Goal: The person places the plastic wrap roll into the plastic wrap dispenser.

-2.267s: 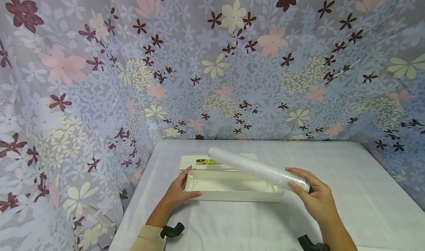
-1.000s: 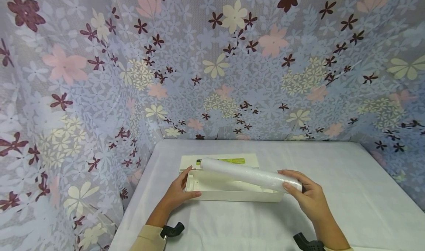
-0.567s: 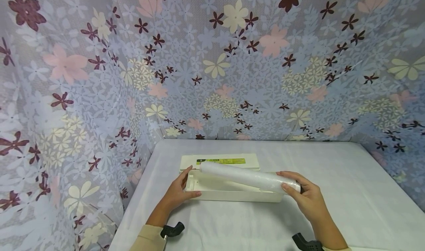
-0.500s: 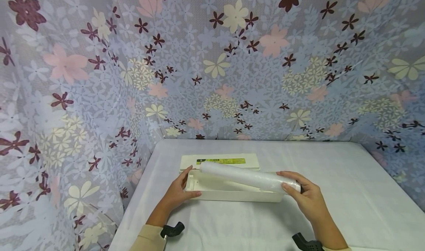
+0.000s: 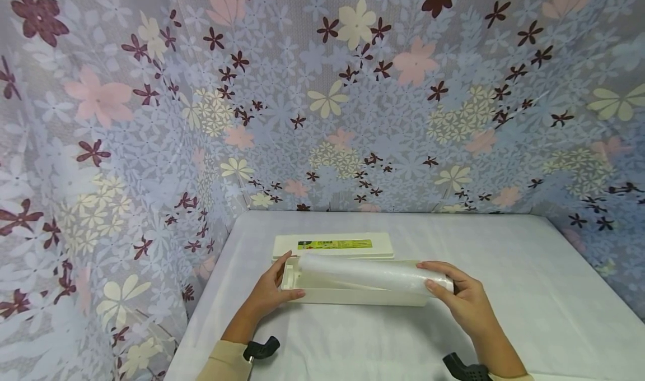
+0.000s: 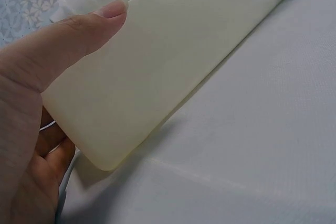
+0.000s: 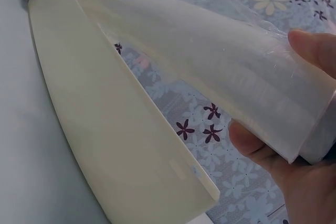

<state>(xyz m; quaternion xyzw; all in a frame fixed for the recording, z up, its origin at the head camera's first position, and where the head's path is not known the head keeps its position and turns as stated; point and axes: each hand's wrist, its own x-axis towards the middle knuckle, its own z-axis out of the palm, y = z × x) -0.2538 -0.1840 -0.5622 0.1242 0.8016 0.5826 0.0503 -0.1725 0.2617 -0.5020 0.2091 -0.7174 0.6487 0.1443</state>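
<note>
A roll of cling film [image 5: 373, 272], whitish and shiny, slants over a long cream box [image 5: 353, 297] on the table. My right hand [image 5: 461, 291] grips the roll's right end, thumb on the near side and fingers over the far side. In the right wrist view that end of the film roll [image 7: 226, 61] stands raised above the box wall [image 7: 115, 114], while the far end dips towards the box's left end. My left hand [image 5: 274, 288] holds the box's left end, its thumb [image 6: 89, 30] along the front wall. Behind the box lies a cream lid [image 5: 332, 246] with a yellow-green label.
A white cloth covers the table [image 5: 554, 291], which reaches further to the right of the box. A flowered curtain [image 5: 327, 117] hangs behind and along the sides. Black camera mounts [image 5: 262, 348] sit on both wrists.
My right hand has moved left and slightly down with the roll, whose left end has sunk from above the lid to the box's opening. The left hand and box have stayed put.
</note>
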